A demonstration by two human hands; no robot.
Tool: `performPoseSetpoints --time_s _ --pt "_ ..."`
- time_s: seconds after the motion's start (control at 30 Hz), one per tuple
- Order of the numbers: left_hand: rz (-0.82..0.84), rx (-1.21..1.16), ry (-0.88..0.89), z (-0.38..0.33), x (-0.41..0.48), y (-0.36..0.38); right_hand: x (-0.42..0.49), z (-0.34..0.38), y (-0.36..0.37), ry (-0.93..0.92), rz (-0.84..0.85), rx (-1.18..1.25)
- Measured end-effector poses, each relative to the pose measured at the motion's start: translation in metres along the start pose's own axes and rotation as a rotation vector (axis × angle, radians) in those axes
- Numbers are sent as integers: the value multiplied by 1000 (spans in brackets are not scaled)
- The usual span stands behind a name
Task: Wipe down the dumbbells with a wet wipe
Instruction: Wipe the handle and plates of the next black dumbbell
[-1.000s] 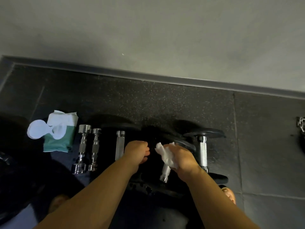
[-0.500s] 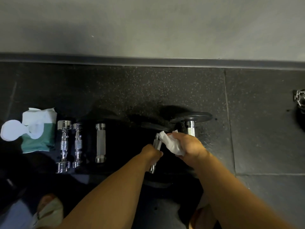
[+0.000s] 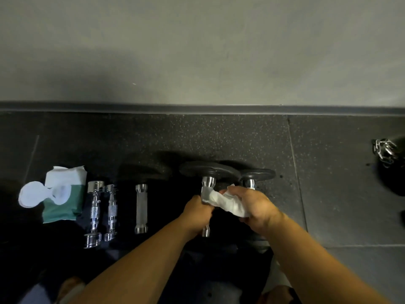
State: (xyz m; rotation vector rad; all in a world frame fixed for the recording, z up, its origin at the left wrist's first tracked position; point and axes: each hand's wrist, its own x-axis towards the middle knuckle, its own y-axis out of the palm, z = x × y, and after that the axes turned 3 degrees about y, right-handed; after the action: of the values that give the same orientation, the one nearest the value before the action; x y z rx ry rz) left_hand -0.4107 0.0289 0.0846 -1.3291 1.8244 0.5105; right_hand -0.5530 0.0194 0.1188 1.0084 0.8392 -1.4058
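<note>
Grey wall (image 3: 197,51) up top, black rubber floor (image 3: 328,194) below. 5 dumbbells in a row on it, handles pointing at the wall: 3 big w/ black plates, 2 small chrome.

- L hand (image 3: 197,211): fingers curled round the handle of the held dumbbell (image 3: 208,168), middle of the big 3.
- Second big dumbbell (image 3: 258,174) just right of it.
- Third big dumbbell (image 3: 141,207) to its left, plates lost in shadow.
- 1 wipe pack (image 3: 63,207) far left, flap open.
- Beside the pack: fatter chrome dumbbell (image 3: 94,212), then slimmer chrome dumbbell (image 3: 111,212).
- R hand (image 3: 254,207) clutches 1 crumpled wet wipe (image 3: 228,201) against the held handle, just under the far plate.
- 1 chain (image 3: 385,150) at the right edge.
</note>
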Motion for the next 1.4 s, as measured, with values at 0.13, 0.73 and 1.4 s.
performPoseSetpoints --time_s 0.13,0.73,1.4 --pt "-18 -40 46 -33 -45 -26 -50 24 24 -51 145 119" --pt "-168 -585 139 -57 -262 -162 -238 51 168 -383 461 -107" --pt "-353 -601 185 -13 -271 -222 -235 26 235 -746 -176 -399"
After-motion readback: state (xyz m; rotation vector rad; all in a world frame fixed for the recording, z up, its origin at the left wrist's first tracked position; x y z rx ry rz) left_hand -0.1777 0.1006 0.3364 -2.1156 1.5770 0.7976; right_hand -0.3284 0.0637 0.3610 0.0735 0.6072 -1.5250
